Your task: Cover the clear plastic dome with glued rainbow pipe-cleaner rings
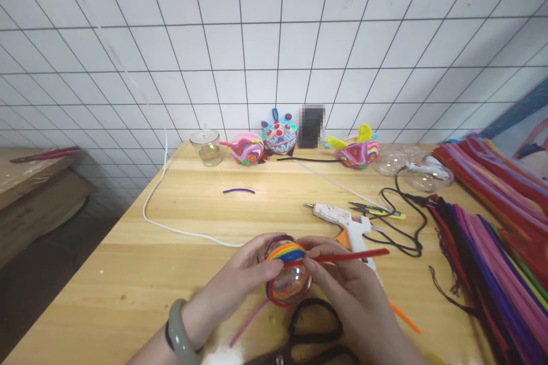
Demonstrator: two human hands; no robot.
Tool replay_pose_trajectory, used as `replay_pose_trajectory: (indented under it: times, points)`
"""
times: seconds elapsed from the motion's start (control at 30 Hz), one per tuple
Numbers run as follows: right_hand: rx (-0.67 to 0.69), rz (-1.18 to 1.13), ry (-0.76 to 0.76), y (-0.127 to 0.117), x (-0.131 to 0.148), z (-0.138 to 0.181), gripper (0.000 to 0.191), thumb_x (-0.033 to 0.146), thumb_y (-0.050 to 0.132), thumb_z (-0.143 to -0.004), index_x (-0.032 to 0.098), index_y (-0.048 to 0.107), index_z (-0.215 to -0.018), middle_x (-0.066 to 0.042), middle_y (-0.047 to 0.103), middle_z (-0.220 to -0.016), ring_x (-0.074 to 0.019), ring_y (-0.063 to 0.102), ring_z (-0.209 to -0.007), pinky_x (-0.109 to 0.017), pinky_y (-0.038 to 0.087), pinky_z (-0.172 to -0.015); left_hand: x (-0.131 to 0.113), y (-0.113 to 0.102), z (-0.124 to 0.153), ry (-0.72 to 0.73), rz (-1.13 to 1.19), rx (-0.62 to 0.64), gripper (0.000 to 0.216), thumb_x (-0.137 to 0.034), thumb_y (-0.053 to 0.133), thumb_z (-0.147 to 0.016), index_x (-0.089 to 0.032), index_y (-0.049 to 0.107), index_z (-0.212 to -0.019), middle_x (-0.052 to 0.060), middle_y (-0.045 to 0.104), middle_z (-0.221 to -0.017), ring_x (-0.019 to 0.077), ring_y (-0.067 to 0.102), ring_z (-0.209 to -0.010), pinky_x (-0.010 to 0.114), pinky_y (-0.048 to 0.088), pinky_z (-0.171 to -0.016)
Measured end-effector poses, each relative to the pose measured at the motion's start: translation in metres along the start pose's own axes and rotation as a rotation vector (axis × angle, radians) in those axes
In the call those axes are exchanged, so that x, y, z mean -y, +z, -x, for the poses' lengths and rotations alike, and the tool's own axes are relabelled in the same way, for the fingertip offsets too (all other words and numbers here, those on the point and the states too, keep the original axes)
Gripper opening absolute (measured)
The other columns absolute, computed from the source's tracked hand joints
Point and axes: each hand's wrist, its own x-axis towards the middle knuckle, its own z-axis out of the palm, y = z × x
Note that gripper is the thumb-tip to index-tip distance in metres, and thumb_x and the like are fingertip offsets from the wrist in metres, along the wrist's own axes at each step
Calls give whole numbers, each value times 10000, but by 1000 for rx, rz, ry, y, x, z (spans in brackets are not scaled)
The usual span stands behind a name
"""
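Observation:
My left hand [256, 267] is closed around a clear plastic ball [295, 278] banded with orange, yellow, blue and red pipe cleaners. Its thumb presses on the ball's front. My right hand [342, 274] pinches a red pipe cleaner [359, 255] against the ball; the free end sticks out to the right. Black-handled scissors [317, 328] lie just below the ball, partly cut off by the frame's bottom edge. A pink pipe cleaner [248, 322] shows to the lower left of the ball, and an orange one [405, 317] lies right of my right wrist.
A white glue gun [338, 218] and a yellow cutter [385, 212] lie beyond my right hand, near a black cable [422, 234]. Bundled pipe cleaners [483, 251] cover the right side. Decorated balls [280, 136], a glass cup [206, 148] and clear balls [428, 175] line the back.

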Motion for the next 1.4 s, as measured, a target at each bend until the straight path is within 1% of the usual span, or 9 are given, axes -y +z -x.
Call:
replay_pose_trajectory:
  times: [0.23,0.43,0.63,0.8,0.9,1.0,1.17,1.27,1.4]
  points:
    - [30,-49,32,2,1,7,210,418,662,-872,218,710,-830,-99,652,-1146,-229,698,-960,-286,620,-736,0,-2,-1,26,-45,9,446,-349,797,-719,-206,683,-1126,96,694,-1196,293,594,-1156,418,434,-1026]
    - [33,-21,1,-1,1,3,181,404,675,-863,237,736,-828,-91,676,-1121,-233,697,-970,-292,625,-746,0,-4,0,17,-44,46,429,-335,752,-770,-210,658,-1169,99,677,-1237,300,571,-1202,439,411,-1055]
    - [0,25,-18,-2,7,0,206,431,685,-842,236,733,-796,-97,714,-1067,-257,703,-985,-312,629,-750,1,-4,1,-6,-12,35,480,-299,776,-739,-224,654,-1197,91,646,-1306,307,529,-1264,436,381,-1086]
    - [-13,30,12,-5,6,-2,217,456,676,-840,246,725,-817,-107,676,-1185,-285,682,-1060,-343,630,-753,0,-3,1,16,-9,29,481,-302,787,-727,-224,660,-1184,90,650,-1298,307,536,-1253,429,403,-1065]
    - [4,139,-62,-8,2,-1,164,405,643,-879,262,720,-862,-103,651,-1232,-301,624,-1160,-431,575,-894,-1,-1,0,52,-48,-8,489,-298,789,-726,-204,651,-1185,111,656,-1281,312,556,-1226,438,419,-1048]
    - [6,287,-203,-11,3,1,88,319,625,-902,288,707,-900,-84,643,-1246,-297,579,-1218,-484,494,-997,-1,0,-1,106,-105,-55,475,-240,794,-724,-209,642,-1174,114,667,-1251,302,583,-1193,438,435,-1034]
    - [62,397,-473,-14,11,8,167,180,597,-909,319,665,-971,-47,643,-1248,-247,577,-1217,-373,514,-969,3,1,0,268,-103,-5,501,-228,765,-769,-237,582,-1235,122,632,-1295,281,589,-1189,415,452,-1011]
    - [92,449,-520,-15,14,9,201,145,610,-892,324,645,-977,-27,647,-1239,-227,583,-1201,-331,512,-964,5,0,2,301,-115,37,523,-207,745,-793,-269,544,-1272,107,596,-1346,270,559,-1230,393,442,-1016]
    - [86,438,-547,-14,17,7,213,126,601,-884,314,634,-980,-30,666,-1202,-225,614,-1156,-327,527,-938,6,-1,3,321,-133,43,548,-175,750,-785,-275,531,-1277,100,566,-1382,266,537,-1255,396,417,-1047]
